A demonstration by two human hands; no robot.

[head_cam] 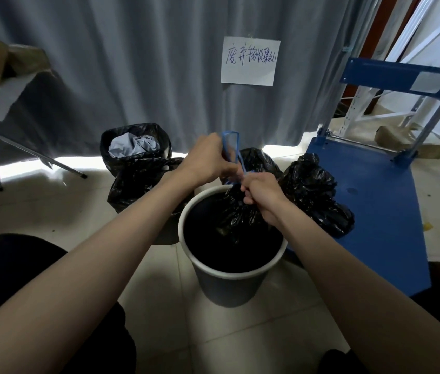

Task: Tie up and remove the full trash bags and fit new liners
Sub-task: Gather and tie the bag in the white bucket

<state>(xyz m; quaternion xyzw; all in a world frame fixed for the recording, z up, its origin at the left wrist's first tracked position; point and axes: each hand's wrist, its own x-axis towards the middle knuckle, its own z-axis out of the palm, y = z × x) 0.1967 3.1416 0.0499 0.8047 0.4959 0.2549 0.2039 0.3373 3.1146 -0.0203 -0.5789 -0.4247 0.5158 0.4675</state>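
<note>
the left hand [208, 157] is clenched around the blue drawstring [231, 149], whose loop stands up just above its fingers. the right hand [260, 193] grips the gathered neck of the black trash bag [236, 214], its fingers curled round the plastic where the drawstring comes out. the bag hangs below both sets of fingers, inside the grey bin [229, 282] with its white rim, on the tiled floor.

beyond the fingers things crowd in close: a tied black bag [316, 195] sits just right of the right hand on the blue cart [370, 201], another bag [258, 160] shows directly behind the hands, and a third slumps to the left of the left wrist [135, 184]. further back on the left is an open lined bin [135, 147] with crumpled paper in it. a grey curtain [132, 63] with a handwritten paper sign [250, 60] hangs behind everything.
</note>
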